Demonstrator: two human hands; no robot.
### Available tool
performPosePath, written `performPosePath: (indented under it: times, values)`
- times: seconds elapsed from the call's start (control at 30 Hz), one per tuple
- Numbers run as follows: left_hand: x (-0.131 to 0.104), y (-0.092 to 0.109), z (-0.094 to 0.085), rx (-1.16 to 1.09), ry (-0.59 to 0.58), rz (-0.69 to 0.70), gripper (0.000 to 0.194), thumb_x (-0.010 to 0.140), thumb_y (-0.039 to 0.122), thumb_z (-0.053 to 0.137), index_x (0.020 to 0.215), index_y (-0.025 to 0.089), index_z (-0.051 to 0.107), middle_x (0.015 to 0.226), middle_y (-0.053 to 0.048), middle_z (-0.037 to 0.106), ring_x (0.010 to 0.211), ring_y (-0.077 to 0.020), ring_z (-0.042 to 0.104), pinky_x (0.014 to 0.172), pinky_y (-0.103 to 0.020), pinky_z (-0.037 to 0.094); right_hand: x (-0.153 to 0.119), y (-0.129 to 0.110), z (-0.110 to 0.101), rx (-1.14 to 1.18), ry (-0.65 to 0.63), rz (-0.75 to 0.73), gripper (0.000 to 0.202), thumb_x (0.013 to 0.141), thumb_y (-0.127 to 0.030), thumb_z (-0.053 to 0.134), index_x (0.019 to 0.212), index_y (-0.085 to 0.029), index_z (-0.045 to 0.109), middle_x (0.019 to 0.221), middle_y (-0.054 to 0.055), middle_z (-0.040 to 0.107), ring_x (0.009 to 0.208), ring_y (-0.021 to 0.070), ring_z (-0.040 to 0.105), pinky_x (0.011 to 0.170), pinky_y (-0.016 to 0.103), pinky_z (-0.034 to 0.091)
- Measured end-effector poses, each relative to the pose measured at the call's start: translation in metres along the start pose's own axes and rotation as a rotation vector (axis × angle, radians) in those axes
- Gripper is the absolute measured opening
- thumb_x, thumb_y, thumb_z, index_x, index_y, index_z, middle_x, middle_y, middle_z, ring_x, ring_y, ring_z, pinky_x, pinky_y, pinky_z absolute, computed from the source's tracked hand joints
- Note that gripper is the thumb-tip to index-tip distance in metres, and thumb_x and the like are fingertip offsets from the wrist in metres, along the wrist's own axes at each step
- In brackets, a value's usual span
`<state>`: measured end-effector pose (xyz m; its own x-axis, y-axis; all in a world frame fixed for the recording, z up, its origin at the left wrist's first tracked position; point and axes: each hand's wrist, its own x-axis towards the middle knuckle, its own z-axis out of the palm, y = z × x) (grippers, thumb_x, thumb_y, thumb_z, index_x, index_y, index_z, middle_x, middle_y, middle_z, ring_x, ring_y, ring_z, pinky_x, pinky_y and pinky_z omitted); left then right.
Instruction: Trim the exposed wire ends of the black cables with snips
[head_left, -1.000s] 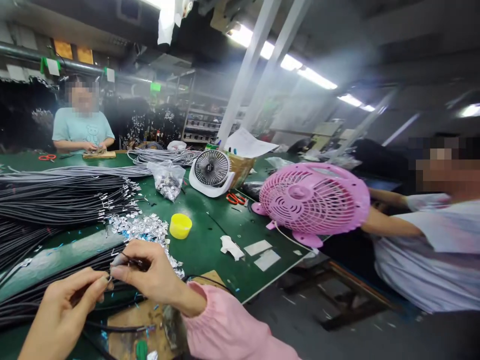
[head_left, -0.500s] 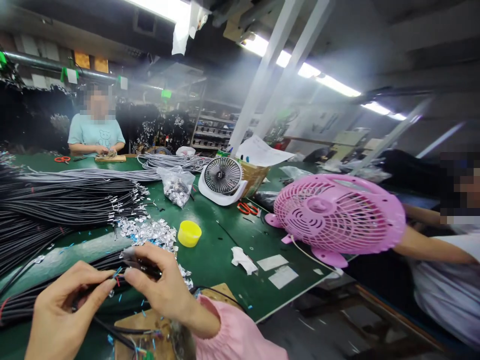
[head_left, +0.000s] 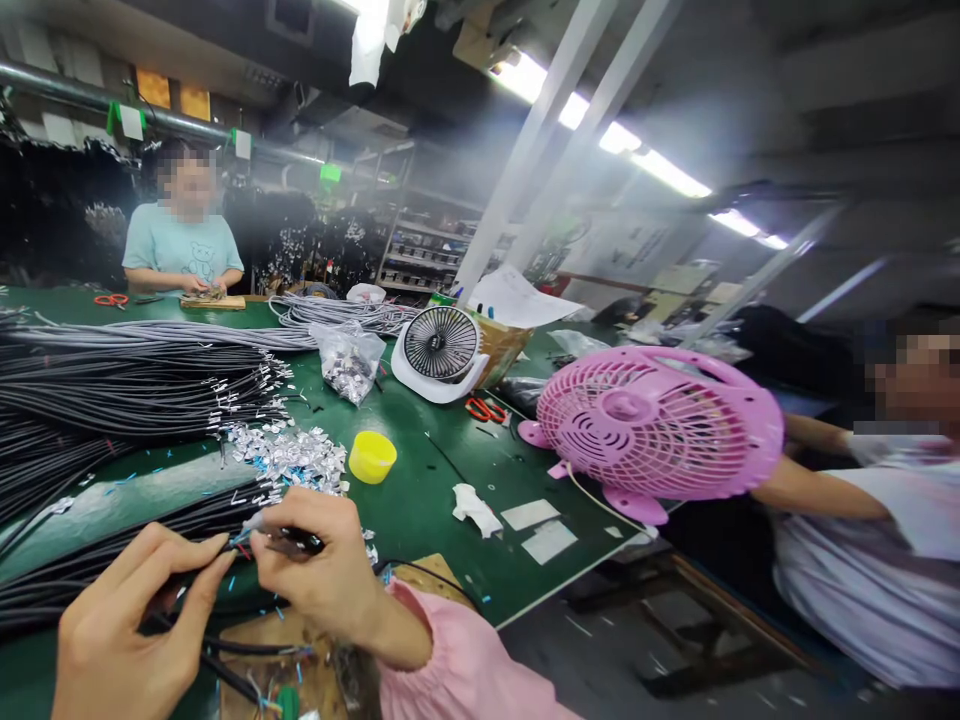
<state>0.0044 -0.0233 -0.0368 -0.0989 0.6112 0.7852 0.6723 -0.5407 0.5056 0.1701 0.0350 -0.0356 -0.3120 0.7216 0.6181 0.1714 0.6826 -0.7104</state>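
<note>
My left hand [head_left: 142, 610] pinches the end of a black cable, from which thin blue and red wires [head_left: 241, 540] stick out. Facing it, my right hand [head_left: 322, 565] is closed around a dark tool [head_left: 300, 541], and its thumb and forefinger meet near the wire tips. Long bundles of black cables [head_left: 135, 395] lie on the green table to the left. Behind my right hand is a heap of small silvery pieces [head_left: 296, 455]. Below the hands sits a wooden block [head_left: 262, 630] with more cable ends on it.
A yellow cup [head_left: 372, 458], a white fan [head_left: 439, 350], orange-handled scissors [head_left: 486, 409] and a bag of metal parts [head_left: 347, 362] stand or lie beyond. A large pink fan [head_left: 652, 425] is at the right edge, near a person's arms [head_left: 817, 490]. Another person [head_left: 184, 240] sits across the table.
The view has shifted slightly, so the surroundings sit a little higher and further left. My right hand has turned a little, showing more of the dark tool.
</note>
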Motion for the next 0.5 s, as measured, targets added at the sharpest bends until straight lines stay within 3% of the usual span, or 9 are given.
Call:
performPosePath:
  times: [0.23,0.4,0.5]
  values:
    - [0.005,0.002,-0.002,-0.024,0.003,-0.09,0.015,0.092,0.042,0.067,0.091,0.03,0.077,0.07,0.007,0.065,0.05,-0.0065,0.055,0.043,-0.016,0.041,-0.01,0.01,0.0,0.007,-0.109,0.099,0.009,0.078,-0.031,0.08,0.079,-0.022,0.077,0.067,0.0,0.066,0.06,0.0161,0.059,0.06,0.028,0.052]
    - [0.012,0.001,-0.004,-0.011,0.016,-0.02,0.027,0.096,0.05,0.062,0.086,0.029,0.076,0.068,0.006,0.067,0.049,-0.0071,0.062,0.042,-0.014,0.044,-0.008,0.008,-0.004,0.033,-0.044,0.146,0.028,0.094,-0.036,0.067,0.118,-0.025,0.074,0.092,0.004,0.074,0.083,0.02,0.068,0.073,0.029,0.058]
    - [0.013,-0.001,-0.005,0.026,0.034,0.017,0.029,0.098,0.05,0.059,0.086,0.029,0.076,0.07,0.007,0.068,0.05,-0.0064,0.063,0.044,-0.012,0.046,-0.006,0.006,-0.007,0.051,-0.068,0.123,0.026,0.096,-0.037,0.065,0.118,-0.027,0.075,0.098,0.006,0.074,0.09,0.0217,0.069,0.079,0.03,0.059]
